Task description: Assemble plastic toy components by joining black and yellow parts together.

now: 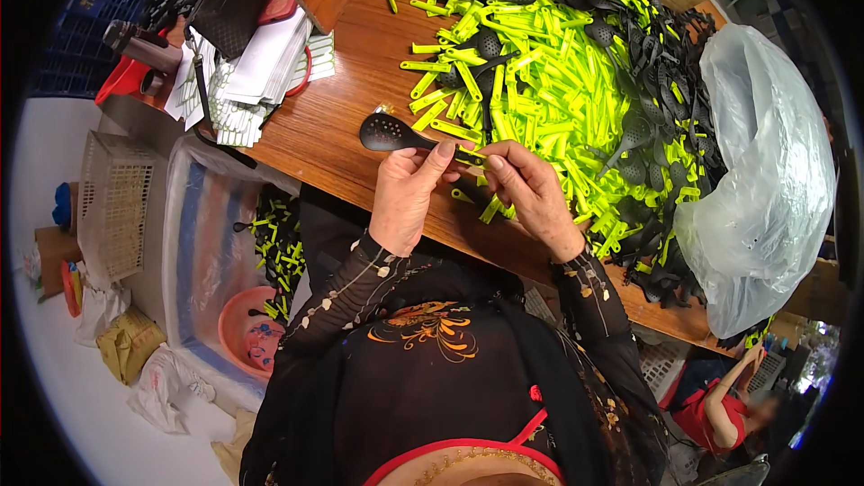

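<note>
Black perforated plastic spoon (387,132) held in left hand (402,193); right hand (542,204), beside, apparently pinching lime-green plastic strip (479,160) into place; next: steady push.

left hand (405,193) pinching, right hand (537,202) pinching just beside it, forearms (340,297) angled inward

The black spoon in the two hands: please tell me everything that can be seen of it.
The black spoon looks plastic; its oval bowl, pierced by small holes, points left. It is held above the wooden table: the left hand grips its handle, the right hand pinches the far end, where some yellow-green shows.
</note>
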`<state>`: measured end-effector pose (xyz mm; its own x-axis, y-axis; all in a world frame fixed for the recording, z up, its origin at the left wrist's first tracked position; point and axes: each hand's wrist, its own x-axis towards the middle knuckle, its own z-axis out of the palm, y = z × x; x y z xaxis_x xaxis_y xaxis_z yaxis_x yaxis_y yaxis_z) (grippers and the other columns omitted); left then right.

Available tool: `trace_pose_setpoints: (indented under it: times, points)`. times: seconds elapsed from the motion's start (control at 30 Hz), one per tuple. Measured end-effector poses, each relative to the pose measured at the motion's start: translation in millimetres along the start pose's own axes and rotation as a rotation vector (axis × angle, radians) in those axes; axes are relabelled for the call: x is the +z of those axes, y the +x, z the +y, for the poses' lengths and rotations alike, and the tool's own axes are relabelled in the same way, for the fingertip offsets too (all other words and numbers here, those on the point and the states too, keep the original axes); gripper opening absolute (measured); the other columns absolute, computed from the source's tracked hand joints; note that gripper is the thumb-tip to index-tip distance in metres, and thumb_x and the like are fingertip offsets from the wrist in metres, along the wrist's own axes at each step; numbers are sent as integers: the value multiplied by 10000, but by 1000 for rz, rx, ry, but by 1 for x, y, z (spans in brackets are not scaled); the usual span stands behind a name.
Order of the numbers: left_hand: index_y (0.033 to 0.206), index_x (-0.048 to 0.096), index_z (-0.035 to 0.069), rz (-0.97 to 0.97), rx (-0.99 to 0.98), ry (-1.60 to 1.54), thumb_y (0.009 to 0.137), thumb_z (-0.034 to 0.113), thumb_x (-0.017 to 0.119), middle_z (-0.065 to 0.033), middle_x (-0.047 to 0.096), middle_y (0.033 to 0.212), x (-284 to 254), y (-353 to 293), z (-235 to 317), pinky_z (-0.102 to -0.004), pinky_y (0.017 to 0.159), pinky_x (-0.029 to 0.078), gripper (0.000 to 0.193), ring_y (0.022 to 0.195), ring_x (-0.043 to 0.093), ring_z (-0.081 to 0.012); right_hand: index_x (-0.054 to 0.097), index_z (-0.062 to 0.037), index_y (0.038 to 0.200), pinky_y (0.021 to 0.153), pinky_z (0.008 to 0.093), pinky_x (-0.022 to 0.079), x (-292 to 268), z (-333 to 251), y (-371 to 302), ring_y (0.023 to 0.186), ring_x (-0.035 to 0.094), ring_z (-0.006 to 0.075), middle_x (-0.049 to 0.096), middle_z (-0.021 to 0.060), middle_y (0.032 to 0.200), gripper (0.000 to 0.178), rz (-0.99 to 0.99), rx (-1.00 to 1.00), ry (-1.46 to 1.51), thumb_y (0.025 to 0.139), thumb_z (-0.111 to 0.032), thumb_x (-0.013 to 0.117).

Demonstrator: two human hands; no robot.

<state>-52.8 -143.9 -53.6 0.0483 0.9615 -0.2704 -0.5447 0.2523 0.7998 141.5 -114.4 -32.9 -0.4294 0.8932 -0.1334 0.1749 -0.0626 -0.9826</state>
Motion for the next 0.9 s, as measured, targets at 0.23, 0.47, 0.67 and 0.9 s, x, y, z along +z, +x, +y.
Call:
trace_pose_setpoints:
  times: [0.23,0.47,0.67,0.9]
  points:
    - [1089,715,2,47,327,202,1017,182,698,-26,750,981,1,5,-18,-224,793,518,195,870,661,-64,632,-11,1163,635,207,436,5,6,-1,691,511,47,587,-33,820,226,-33,97,84,1081,-214,575]
    - [1121,641,-32,-8,346,161,1011,68,677,-92,720,1038,20,-17,-26,-255,826,551,152,892,674,-118,660,-23,1028,675,231,474,7,23,-20,736,558,58,626,-22,863,156,-9,62,333,1038,-179,650]
    - [1132,648,-34,-22,191,188,1034,125,655,-95,721,1048,1,-24,-53,-274,790,592,187,911,702,-139,750,-37,1003,819,386,532,-14,19,-32,893,668,292,732,111,926,126,101,-335,-583,962,-152,717]
    - [1097,652,-16,12,149,279,1024,143,677,-66,710,1005,5,-21,-66,-241,744,579,177,843,662,-96,722,-141,1078,921,399,459,-89,34,-16,1074,626,250,703,4,1140,231,350,-487,-1238,852,-93,726]
